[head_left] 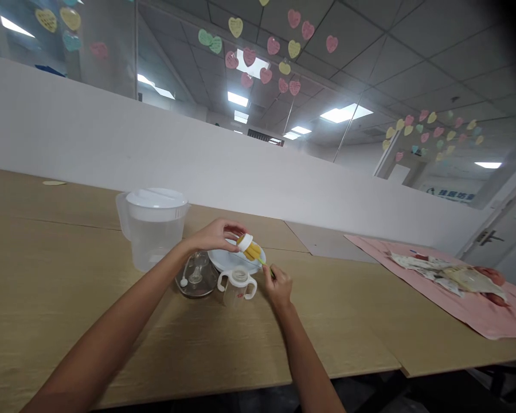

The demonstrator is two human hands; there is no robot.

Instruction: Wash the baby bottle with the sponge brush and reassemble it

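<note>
My left hand (pixel 218 234) pinches a small white ring cap (pixel 245 241) held over a white plate (pixel 223 261). A yellow sponge brush (pixel 253 251) pokes into that cap, and my right hand (pixel 277 285) grips its thin green handle. Just below stands a clear baby bottle with two white handles (pixel 237 284). A glass bowl (pixel 196 279) to its left holds a clear teat and small parts.
A clear lidded water jug (pixel 153 227) stands behind the bowl on the wooden table (pixel 60 275). A pink cloth (pixel 490 315) with a doll-like bundle (pixel 451 276) lies at the right. A white partition wall (pixel 155 155) runs along the table's far edge.
</note>
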